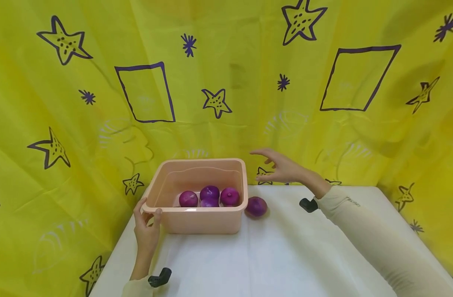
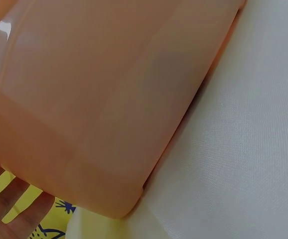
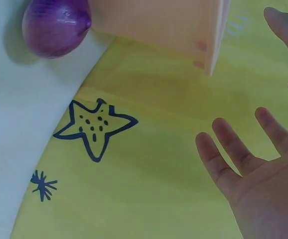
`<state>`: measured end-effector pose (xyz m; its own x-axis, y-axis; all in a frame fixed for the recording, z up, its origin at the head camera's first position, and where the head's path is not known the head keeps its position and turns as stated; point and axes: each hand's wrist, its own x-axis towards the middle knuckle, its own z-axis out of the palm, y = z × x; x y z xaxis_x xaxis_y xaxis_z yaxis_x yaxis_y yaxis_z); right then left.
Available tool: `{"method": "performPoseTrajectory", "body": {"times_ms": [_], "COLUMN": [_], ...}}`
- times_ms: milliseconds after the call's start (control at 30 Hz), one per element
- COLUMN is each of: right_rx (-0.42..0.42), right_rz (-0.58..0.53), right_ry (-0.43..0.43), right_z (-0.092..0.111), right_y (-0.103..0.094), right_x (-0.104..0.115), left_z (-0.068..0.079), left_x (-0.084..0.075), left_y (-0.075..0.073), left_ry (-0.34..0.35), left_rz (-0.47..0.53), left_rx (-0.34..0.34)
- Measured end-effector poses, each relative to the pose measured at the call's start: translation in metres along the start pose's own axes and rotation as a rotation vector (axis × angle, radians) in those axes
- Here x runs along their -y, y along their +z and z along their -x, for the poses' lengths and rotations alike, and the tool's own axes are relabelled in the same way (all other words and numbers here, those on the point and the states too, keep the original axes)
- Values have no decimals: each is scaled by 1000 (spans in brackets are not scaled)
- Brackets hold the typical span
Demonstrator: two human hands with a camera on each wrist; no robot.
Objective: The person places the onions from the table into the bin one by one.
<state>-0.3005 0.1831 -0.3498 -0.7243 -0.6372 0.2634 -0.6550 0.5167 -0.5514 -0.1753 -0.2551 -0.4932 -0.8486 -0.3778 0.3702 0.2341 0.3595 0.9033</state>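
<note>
A peach plastic tub (image 1: 200, 221) stands on the table and holds several purple onions (image 1: 188, 199). My left hand (image 1: 146, 233) grips its front left corner, the thumb at the front rim and the fingers along the left side. In the left wrist view, those fingers (image 2: 32, 211) show beside the tub wall (image 2: 99, 99). Outside the tub, close to its right wall, lies a single purple onion (image 1: 256, 206). Above and right of this onion, my right hand (image 1: 282, 168) is in the air, holding nothing, its fingers (image 3: 228, 147) spread in the right wrist view.
A white cloth (image 1: 219, 264) covers the table. Yellow curtain (image 1: 241, 136) with drawn stars and squares hangs behind and at both sides, close behind the tub. A black wrist mount (image 1: 160, 277) sits at the left wrist, and another (image 1: 308, 205) at the right.
</note>
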Motion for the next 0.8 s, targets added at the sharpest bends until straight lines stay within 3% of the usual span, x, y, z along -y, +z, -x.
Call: {"method": "performPoseTrajectory", "body": {"times_ms": [300,533,800], "right_rx": [-9,-15,58], "right_rz": [-15,-50,-170], "right_ry": [15,68,130], "right_z": [8,23,39], "right_y": [9,34,74], "right_x": [-13,-29,-50], "left_z": [0,3,0], "left_x": [-4,-18,-2], "left_y": [1,1,0], "left_ry": [-44,-45,-23], "left_rz": [-4,9,12], "left_rx": [12,17,17]}}
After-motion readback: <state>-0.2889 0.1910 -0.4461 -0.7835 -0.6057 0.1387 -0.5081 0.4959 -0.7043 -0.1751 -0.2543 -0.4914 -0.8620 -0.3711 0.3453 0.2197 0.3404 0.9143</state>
